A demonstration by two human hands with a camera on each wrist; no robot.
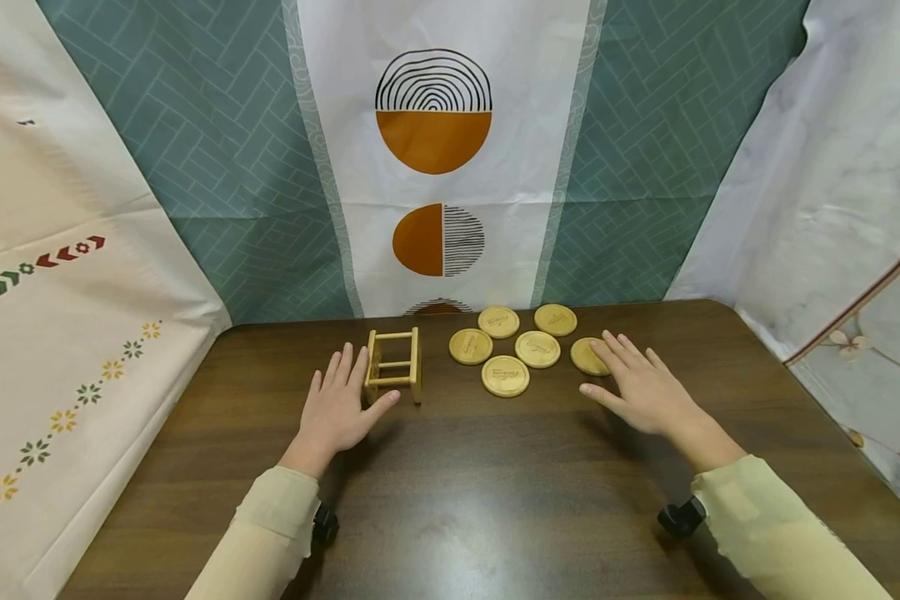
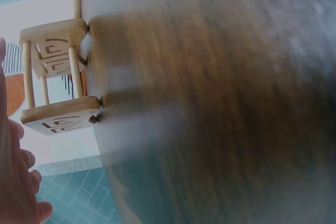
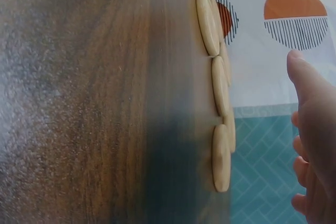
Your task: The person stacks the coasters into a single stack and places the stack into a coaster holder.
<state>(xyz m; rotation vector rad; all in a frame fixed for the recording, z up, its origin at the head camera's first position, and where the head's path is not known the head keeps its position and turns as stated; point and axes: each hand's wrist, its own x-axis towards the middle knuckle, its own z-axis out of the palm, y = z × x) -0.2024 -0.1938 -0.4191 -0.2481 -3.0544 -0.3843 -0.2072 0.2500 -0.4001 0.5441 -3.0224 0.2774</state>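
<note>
A small wooden coaster holder (image 1: 394, 381) with carved side panels (image 2: 60, 121) and round rods stands toward the back of the table. My left hand (image 1: 332, 408) hovers just left of and in front of it, fingers straight and thumb spread, holding nothing. Several round wooden coasters (image 1: 506, 377) with engraved tops lie flat to the right of the holder. Above the rightmost coaster (image 1: 588, 358), partly covering it in the head view, my right hand (image 1: 641, 387) is spread with nothing in it. In the right wrist view that coaster (image 3: 221, 158) lies apart from the hand.
The dark brown wooden table (image 1: 450, 483) ends at the back against a hanging cloth (image 1: 435, 187) with orange and black circles. A flowered cloth (image 1: 60, 333) hangs on the left, and a marbled sheet (image 1: 855, 275) hangs on the right.
</note>
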